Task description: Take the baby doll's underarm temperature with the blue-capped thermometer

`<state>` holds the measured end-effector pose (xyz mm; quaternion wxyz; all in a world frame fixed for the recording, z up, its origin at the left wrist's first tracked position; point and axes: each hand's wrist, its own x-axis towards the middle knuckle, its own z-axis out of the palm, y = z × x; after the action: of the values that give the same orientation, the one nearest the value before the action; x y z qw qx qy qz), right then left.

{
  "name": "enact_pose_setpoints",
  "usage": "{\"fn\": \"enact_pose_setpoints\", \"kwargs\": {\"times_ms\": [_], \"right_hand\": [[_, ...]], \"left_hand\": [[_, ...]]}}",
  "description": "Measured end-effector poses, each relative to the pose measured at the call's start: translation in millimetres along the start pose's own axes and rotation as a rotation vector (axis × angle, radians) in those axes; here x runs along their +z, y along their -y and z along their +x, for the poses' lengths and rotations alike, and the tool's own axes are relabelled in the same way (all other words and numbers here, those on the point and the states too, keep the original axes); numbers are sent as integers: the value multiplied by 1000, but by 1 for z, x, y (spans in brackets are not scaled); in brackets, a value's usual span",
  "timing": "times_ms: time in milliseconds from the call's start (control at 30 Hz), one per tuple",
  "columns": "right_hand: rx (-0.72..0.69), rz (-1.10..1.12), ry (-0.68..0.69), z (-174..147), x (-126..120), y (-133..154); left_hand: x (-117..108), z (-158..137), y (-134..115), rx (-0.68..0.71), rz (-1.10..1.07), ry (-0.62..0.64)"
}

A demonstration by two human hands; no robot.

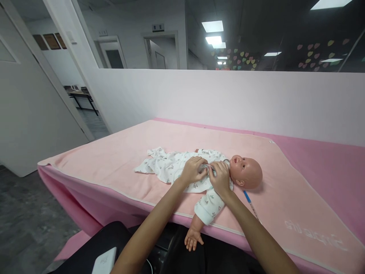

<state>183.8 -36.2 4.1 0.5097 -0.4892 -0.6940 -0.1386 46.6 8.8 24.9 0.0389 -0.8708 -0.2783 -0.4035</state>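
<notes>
A baby doll (245, 172) lies on its back with its head to the right. It wears a white printed baby gown (167, 167), spread out flat to the left. Over the doll's chest, my left hand (195, 170) has its fingers closed on a thin white tie of the gown. Close beside it, my right hand (220, 176) pinches the same white tie (208, 165) near the collar. The fingertips nearly meet, and part of the tie is hidden by them. One sleeved doll arm (209, 205) hangs over the front edge of the table.
A peach blanket (114, 152) covers the table over a pink cloth (327, 160). A slim stick with a blue end (247, 197) lies by the doll's head, partly behind my right forearm. On my lap rests a white flat device (104, 262). A white wall (228, 99) stands behind.
</notes>
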Motion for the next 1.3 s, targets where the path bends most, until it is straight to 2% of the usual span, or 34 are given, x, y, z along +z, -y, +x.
{"fn": "enact_pose_setpoints", "kwargs": {"times_ms": [367, 1300], "right_hand": [[1, 3, 9, 0, -2, 1], [-44, 49, -43, 0, -4, 3]], "left_hand": [[2, -2, 2, 22, 31, -80], [-1, -2, 1, 34, 8, -114]]}}
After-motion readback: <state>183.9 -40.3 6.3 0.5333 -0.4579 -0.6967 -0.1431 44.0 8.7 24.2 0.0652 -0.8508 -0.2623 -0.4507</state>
